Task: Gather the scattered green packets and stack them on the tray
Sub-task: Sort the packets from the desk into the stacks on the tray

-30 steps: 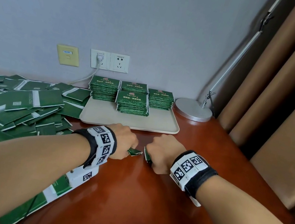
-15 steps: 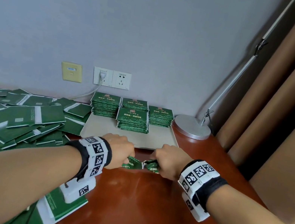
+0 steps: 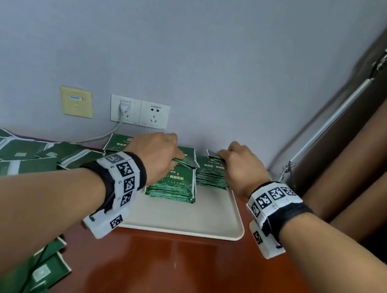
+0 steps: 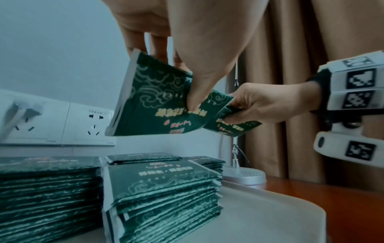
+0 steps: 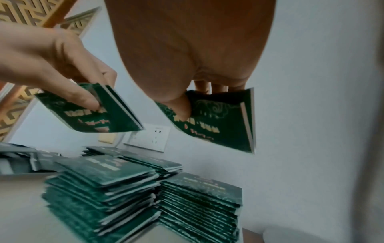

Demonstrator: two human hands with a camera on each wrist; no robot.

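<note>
A cream tray by the wall carries several stacks of green packets. My left hand pinches a thin bunch of green packets between thumb and fingers, in the air above the middle stacks. My right hand pinches another small bunch above the right rear stack. Both bunches hang clear of the stacks below. A heap of scattered green packets covers the table to the left of the tray.
A silver lamp base stands right of the tray, its arm slanting up along brown curtains. Wall sockets with a plugged white cable sit behind the tray. A few packets lie at the table's near left edge.
Both hands have lifted their packets from the bare table in front of the tray and carried them forward and up, over the stacks at the back of the tray.
</note>
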